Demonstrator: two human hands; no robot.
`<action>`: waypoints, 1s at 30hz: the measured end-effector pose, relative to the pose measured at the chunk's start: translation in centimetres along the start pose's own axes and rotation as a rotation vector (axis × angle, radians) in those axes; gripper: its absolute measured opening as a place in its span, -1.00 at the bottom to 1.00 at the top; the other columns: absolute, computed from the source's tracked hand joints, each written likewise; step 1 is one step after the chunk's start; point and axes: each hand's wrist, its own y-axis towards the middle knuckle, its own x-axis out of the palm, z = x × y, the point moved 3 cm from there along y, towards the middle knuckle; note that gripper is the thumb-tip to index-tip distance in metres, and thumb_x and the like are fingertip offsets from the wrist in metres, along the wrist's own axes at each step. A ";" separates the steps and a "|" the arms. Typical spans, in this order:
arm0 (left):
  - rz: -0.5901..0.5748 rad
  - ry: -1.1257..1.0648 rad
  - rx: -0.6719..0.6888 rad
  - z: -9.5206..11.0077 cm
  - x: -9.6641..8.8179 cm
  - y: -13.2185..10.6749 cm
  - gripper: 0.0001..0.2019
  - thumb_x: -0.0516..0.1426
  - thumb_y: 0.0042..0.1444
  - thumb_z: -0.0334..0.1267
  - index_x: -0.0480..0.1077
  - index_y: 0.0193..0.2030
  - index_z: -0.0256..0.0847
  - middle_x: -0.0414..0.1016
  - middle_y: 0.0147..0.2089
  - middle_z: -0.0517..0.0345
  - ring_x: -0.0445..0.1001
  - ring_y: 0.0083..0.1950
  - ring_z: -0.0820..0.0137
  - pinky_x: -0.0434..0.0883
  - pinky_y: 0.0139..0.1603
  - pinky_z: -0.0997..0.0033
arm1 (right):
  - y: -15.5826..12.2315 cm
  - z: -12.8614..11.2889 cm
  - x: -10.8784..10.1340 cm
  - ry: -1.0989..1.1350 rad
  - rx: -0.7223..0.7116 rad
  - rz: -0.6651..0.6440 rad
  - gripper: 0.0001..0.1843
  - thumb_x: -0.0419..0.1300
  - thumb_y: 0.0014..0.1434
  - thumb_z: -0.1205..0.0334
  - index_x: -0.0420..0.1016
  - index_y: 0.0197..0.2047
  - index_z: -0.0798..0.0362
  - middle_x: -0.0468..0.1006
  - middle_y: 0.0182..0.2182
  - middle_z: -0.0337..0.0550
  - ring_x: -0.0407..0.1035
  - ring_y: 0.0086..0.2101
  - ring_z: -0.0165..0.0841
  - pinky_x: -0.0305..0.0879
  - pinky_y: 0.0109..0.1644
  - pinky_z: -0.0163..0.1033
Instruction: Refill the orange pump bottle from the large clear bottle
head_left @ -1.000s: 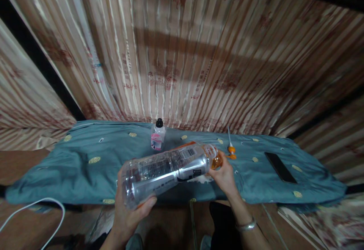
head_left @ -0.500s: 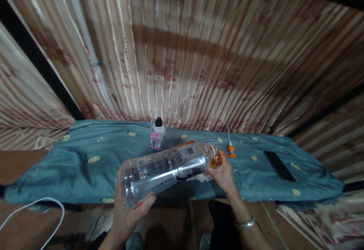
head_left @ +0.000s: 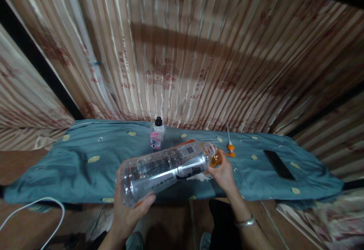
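Observation:
My left hand (head_left: pixel 132 204) is wrapped around the base of a large clear plastic bottle (head_left: pixel 167 170) with a silver and black printed label. The bottle lies tilted almost level, its neck toward the right. My right hand (head_left: pixel 223 172) is closed around a small amber container (head_left: pixel 216 158) at the large bottle's mouth; my fingers and the neck hide most of it. Just beyond my right hand, an orange pump head (head_left: pixel 231 149) with a pale tube lies on the teal cloth (head_left: pixel 113 181). A clear bottle with a pink label and black cap (head_left: pixel 157 133) stands upright behind the large bottle.
A black phone (head_left: pixel 279 164) lies on the cloth at the right. Pleated patterned curtains (head_left: pixel 170 52) hang along the back and sides, with dark frame bars among them. A white cable (head_left: pixel 61 212) loops at the lower left, above the brown floor.

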 end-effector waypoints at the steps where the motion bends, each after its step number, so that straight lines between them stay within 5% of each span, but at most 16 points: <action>1: -0.005 0.000 0.001 0.0 0.0 0.0 -0.20 0.56 -0.01 0.05 0.54 0.36 -0.10 0.73 0.35 -0.18 0.74 0.37 -0.18 0.66 0.40 -0.22 | 0.0 -0.1 0.0 0.005 -0.004 -0.001 -0.32 0.57 -0.06 0.04 0.66 0.16 -0.06 0.87 -0.02 -0.06 0.79 -0.05 0.01 0.76 0.15 0.13; 12: 0.010 -0.018 -0.054 0.9 0.3 0.2 -0.07 0.59 -0.12 0.07 0.48 0.41 -0.11 0.75 0.31 -0.18 0.77 0.30 -0.19 0.70 0.33 -0.22 | 0.0 -0.2 0.0 0.009 0.019 -0.013 -0.32 0.58 -0.04 -0.04 0.64 0.15 -0.09 0.87 -0.04 -0.09 0.79 -0.06 0.02 0.77 0.13 0.17; 30: 0.008 -0.018 -0.038 0.8 0.2 0.3 -0.17 0.59 -0.11 0.09 0.56 0.31 -0.10 0.75 0.28 -0.16 0.78 0.26 -0.19 0.72 0.29 -0.20 | 0.0 -0.8 0.0 0.018 0.032 -0.005 -0.31 0.58 -0.09 -0.01 0.66 0.13 -0.05 0.86 -0.05 -0.05 0.78 -0.06 0.04 0.76 0.13 0.19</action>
